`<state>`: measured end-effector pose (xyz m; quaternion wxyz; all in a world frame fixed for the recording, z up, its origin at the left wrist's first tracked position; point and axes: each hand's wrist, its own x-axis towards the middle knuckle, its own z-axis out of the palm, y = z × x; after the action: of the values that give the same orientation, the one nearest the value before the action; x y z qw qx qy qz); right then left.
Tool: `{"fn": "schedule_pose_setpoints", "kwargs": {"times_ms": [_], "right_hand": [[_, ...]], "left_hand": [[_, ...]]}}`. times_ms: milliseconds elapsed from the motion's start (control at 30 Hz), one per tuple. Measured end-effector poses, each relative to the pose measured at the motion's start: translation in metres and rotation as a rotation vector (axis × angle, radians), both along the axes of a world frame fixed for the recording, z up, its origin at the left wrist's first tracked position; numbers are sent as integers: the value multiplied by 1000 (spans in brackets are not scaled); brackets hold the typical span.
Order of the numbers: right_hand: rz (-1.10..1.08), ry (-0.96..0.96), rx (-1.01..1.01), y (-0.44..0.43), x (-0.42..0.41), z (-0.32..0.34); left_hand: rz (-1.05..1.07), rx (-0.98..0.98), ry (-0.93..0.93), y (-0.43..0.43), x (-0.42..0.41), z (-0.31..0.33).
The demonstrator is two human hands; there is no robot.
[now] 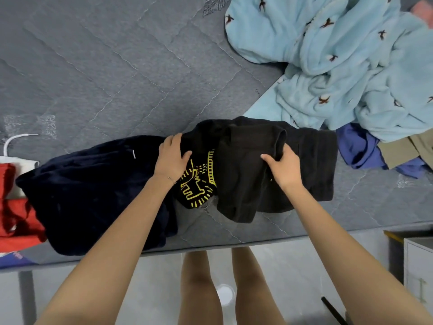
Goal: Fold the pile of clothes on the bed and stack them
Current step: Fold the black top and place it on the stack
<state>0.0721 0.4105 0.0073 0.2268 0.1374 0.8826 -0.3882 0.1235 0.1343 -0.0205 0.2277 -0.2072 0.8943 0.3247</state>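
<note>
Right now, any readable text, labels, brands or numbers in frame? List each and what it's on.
No text is legible.
On the black T-shirt: a yellow line drawing only, no letters.
On the navy garment: a small white tag, too small to read.
On the blue item at the bed's left edge: pinkish lettering, too blurred to read.
</note>
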Motion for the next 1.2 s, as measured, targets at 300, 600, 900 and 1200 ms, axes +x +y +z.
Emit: {"fn": "schedule_pose_setpoints", "kwargs": {"times_ms": [300,600,900,1200], "right_hand": [[377,327,150,-29,-13,2],[854,288,170,-110,-19,-18],[598,237,-136,-110,-65,-13],[282,69,-250,-129,-80,-2]], "left_hand": [[114,109,43,-7,-8,-5],[384,574,188,0,0,24],[500,646,-29,-17,-11,17],[361,538,-45,-9,-20,1]]}}
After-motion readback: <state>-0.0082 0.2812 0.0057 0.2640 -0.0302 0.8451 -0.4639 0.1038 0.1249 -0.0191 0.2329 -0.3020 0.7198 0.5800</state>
